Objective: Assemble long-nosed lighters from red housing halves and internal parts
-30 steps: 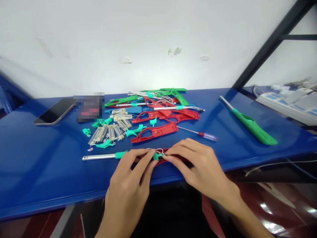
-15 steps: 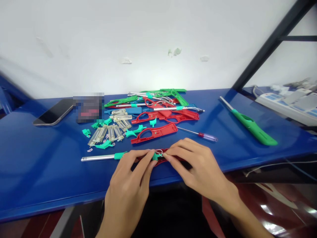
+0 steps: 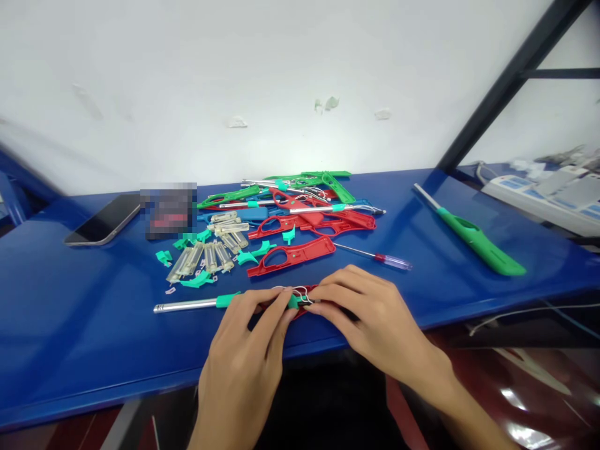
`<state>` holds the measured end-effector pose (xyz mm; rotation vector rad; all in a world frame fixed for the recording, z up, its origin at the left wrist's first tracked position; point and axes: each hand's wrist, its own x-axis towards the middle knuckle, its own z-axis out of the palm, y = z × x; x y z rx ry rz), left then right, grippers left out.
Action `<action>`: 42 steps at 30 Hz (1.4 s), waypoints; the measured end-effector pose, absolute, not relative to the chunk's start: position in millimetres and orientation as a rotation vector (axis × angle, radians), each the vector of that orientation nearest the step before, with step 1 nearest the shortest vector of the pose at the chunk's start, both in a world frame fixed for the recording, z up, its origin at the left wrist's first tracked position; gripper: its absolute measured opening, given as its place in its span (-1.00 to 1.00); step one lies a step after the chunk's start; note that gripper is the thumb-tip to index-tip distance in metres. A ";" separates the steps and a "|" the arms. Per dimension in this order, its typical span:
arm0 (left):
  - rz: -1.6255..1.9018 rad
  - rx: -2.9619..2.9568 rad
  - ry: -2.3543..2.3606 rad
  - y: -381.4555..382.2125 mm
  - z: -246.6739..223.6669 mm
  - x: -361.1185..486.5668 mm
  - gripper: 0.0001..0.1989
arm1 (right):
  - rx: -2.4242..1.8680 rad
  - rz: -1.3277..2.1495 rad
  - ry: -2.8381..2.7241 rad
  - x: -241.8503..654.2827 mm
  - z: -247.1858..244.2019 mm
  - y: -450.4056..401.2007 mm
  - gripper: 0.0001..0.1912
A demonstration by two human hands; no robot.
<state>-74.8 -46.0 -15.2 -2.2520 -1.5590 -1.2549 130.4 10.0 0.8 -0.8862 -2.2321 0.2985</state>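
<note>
Left hand: from where I sit, my left hand (image 3: 246, 350) has its thumb and fingers closed on a teal trigger (image 3: 292, 302) at the middle of the piece.
Right hand: my right hand (image 3: 377, 312) has its thumb and forefinger close together at the white wires (image 3: 302, 292); I cannot tell whether they are clamped on anything.
Red lighter: the opened red lighter (image 3: 300, 314) lies at the table's near edge, beneath my fingers, much of it hidden by them. Its metal tube (image 3: 185, 306) points left, out of a teal collar (image 3: 227, 300).
Loose red casing: a red casing half (image 3: 304, 251) lies just beyond my hands.
Screwdriver: the screwdriver (image 3: 392, 261) lies beyond my right hand, its clear and red handle to the right.
Clear tanks: I see small clear tanks (image 3: 224, 253) grouped left of the red casing half, with loose teal parts (image 3: 195, 281) around them.
Pile: green casings (image 3: 338, 187), more red ones and metal tubes overlap towards the wall.
Far left: a phone (image 3: 105, 220) lies beside a pixelated item (image 3: 169, 212).
Far right: a green lighter (image 3: 482, 244) rests on the blue table (image 3: 117, 337).
</note>
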 end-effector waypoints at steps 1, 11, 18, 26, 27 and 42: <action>-1.251 -2.247 -1.562 -46.0 -15.2 -74.7 -0.80 | -0.897 0.305 -2.222 129.8 1.0 9.8 -0.87; -1.167 -2.227 -1.601 -44.7 -15.7 -74.7 -0.77 | -0.938 0.340 -2.192 130.6 0.4 5.7 -0.91; -1.192 -2.235 -1.598 -45.9 -15.3 -74.9 -0.80 | -0.934 0.360 -2.167 131.2 1.9 5.7 -0.92; -1.186 -2.238 -1.587 -44.5 -16.2 -74.2 -0.78 | -0.958 0.382 -2.159 130.3 1.8 5.2 -0.92; -1.184 -2.237 -1.588 -44.6 -16.0 -74.1 -0.78 | -0.958 0.388 -2.155 130.3 2.0 5.0 -0.92; -1.149 -2.210 -1.604 -45.9 -16.9 -75.3 -0.76 | -0.972 0.387 -2.148 130.0 2.3 5.8 -0.89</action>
